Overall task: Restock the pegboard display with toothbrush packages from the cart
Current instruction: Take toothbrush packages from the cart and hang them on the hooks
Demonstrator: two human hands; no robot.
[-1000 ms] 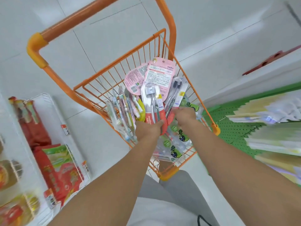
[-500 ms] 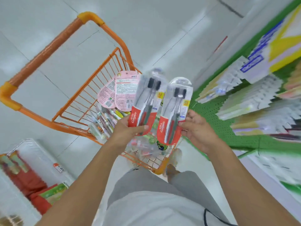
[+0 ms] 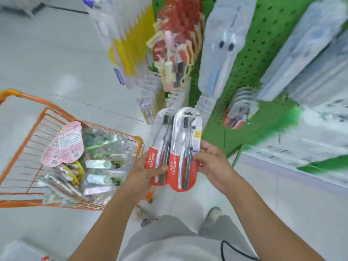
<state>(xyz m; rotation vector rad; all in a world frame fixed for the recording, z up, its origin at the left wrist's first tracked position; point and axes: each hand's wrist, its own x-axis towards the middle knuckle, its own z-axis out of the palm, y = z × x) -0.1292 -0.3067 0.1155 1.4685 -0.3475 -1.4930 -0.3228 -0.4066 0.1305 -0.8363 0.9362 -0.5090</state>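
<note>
Two clear toothbrush packages with red bases are held side by side in front of me. My left hand (image 3: 144,171) grips the left toothbrush package (image 3: 160,147) by its red base. My right hand (image 3: 212,162) pinches the right toothbrush package (image 3: 183,153) at its right edge; this one overlaps the left one. Both are above the floor, between the orange cart (image 3: 35,127) on the left and the green pegboard (image 3: 246,72) on the right. The cart holds several more packages, among them pink-backed packs (image 3: 64,146).
Rows of hanging packages cover the pegboard: a red and white row (image 3: 177,34), a yellow row (image 3: 131,46) and clear ones (image 3: 222,44). A short row of matching red-based packs (image 3: 239,112) hangs low on the board. My feet (image 3: 211,217) stand on the white tiled floor.
Both hands lifted the two packages out of the cart. My view has swung right, from the cart toward the pegboard, and the two packages have come closer together.
</note>
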